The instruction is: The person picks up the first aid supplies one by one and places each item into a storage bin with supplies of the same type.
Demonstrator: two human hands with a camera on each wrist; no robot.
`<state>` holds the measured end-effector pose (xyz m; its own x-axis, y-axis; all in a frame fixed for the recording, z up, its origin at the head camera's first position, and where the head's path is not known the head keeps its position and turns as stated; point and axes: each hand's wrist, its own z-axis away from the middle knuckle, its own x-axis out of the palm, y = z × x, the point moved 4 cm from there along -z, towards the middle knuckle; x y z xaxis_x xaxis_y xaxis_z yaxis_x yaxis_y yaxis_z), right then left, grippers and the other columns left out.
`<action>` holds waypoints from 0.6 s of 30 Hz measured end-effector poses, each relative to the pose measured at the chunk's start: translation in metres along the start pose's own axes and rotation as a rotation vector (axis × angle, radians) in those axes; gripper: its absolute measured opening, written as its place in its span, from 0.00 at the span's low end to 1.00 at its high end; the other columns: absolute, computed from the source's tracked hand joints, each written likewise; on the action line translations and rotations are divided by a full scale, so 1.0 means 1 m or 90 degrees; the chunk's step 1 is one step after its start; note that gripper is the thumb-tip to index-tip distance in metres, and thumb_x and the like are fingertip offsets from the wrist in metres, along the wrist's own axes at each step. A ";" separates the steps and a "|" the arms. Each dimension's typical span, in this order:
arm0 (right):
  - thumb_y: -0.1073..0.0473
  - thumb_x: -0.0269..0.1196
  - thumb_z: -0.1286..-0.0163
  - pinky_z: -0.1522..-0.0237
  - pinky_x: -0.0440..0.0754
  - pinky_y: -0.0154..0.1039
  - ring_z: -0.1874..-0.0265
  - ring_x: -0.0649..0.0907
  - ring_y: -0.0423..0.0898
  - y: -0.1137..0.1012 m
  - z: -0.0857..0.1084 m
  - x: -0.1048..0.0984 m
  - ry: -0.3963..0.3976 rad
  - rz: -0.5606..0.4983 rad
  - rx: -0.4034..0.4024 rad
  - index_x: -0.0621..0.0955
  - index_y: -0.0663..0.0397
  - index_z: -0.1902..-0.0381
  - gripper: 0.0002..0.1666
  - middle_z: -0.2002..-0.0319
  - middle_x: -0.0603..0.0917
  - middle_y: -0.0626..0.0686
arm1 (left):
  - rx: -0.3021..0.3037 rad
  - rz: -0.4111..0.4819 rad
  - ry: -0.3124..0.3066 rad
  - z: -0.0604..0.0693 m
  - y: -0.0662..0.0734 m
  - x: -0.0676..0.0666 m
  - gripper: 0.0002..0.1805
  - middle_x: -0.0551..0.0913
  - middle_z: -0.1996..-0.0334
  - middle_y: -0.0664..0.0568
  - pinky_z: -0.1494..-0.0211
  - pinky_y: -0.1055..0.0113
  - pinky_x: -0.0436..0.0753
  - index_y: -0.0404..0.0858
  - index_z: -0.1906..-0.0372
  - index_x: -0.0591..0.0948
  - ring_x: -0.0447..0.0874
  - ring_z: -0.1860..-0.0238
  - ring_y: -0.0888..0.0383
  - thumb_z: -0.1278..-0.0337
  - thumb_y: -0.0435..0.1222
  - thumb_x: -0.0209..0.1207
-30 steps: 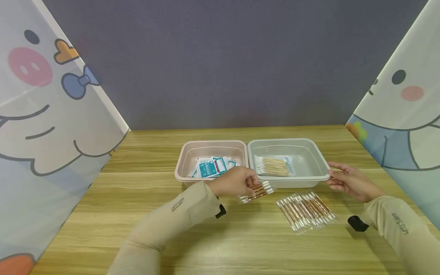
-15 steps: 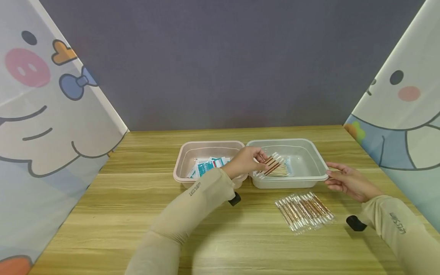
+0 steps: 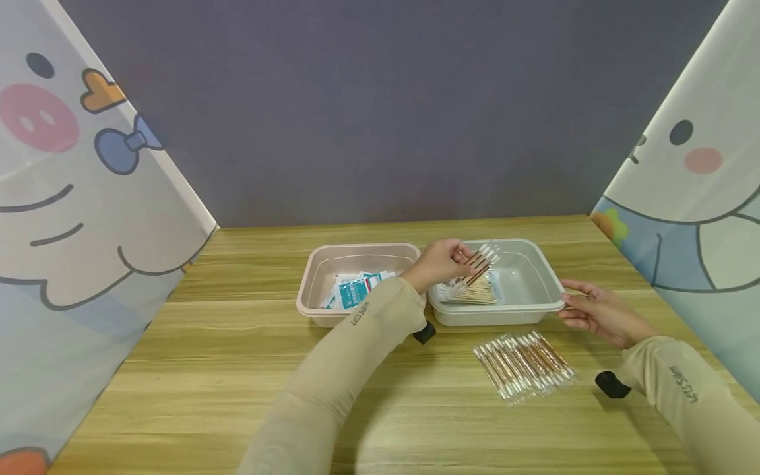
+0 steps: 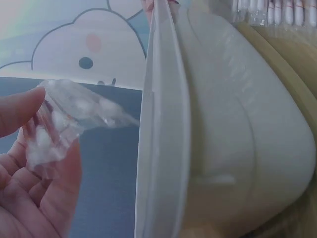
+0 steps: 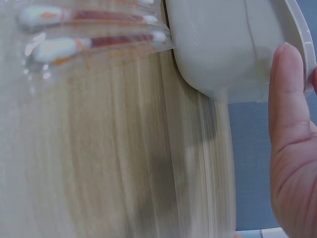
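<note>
My left hand [image 3: 439, 265] pinches a clear-wrapped strip of brown-stick cotton swabs [image 3: 483, 260] above the pale grey plastic tub [image 3: 505, 308]. In the left wrist view, thumb and fingers hold the crinkled wrapper [image 4: 74, 106] beside the tub's rim [image 4: 171, 129]. Inside that tub lies a pack of wooden-stick cotton swabs [image 3: 479, 293], partly hidden by the strip. My right hand [image 3: 605, 316] holds the tub's right front corner, its thumb [image 5: 289, 84] on the outer wall. On the table in front, more wrapped brown-stick swabs [image 3: 525, 366] lie in an overlapping row.
A pinkish tub [image 3: 362, 248] stands against the grey one on the left, partly behind my left forearm. It holds blue-and-white sachets [image 3: 354, 292]. A dark grey panel [image 3: 392, 119] rises behind the wooden table [image 3: 196, 369], with cartoon-printed cloths at both sides.
My left hand has carried the strip of swabs from in front of the tubs up and right, over the grey tub. My right hand stays at the tub's corner.
</note>
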<state>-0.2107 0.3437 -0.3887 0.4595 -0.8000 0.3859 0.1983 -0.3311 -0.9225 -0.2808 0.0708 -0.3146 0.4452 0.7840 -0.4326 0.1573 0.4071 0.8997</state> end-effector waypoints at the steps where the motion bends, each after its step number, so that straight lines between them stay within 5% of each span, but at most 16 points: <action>1: 0.69 0.47 0.24 0.61 0.84 0.33 0.65 0.86 0.44 0.000 0.000 0.000 0.001 0.000 0.000 0.80 0.42 0.48 0.21 0.64 0.85 0.56 | 0.000 -0.005 0.002 -0.002 0.001 0.001 0.12 0.76 0.73 0.54 0.79 0.74 0.73 0.35 0.57 0.79 0.71 0.78 0.63 0.46 0.30 0.67; 12: 0.69 0.48 0.24 0.62 0.84 0.33 0.66 0.86 0.43 -0.004 0.001 -0.001 0.024 0.029 -0.007 0.80 0.40 0.48 0.21 0.64 0.85 0.55 | -0.005 0.077 0.011 -0.025 0.010 0.005 0.13 0.73 0.76 0.54 0.83 0.72 0.75 0.33 0.56 0.80 0.72 0.80 0.61 0.49 0.26 0.67; 18: 0.67 0.48 0.24 0.62 0.84 0.32 0.67 0.85 0.42 0.000 0.002 -0.002 0.039 0.066 0.007 0.79 0.37 0.49 0.20 0.65 0.84 0.53 | -0.024 0.081 0.015 -0.037 0.001 0.008 0.14 0.73 0.78 0.54 0.83 0.73 0.73 0.33 0.57 0.81 0.70 0.80 0.62 0.51 0.25 0.67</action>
<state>-0.2103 0.3462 -0.3896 0.4239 -0.8589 0.2872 0.1624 -0.2399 -0.9571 -0.3090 0.0952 -0.3190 0.4384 0.8412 -0.3165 0.0673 0.3204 0.9449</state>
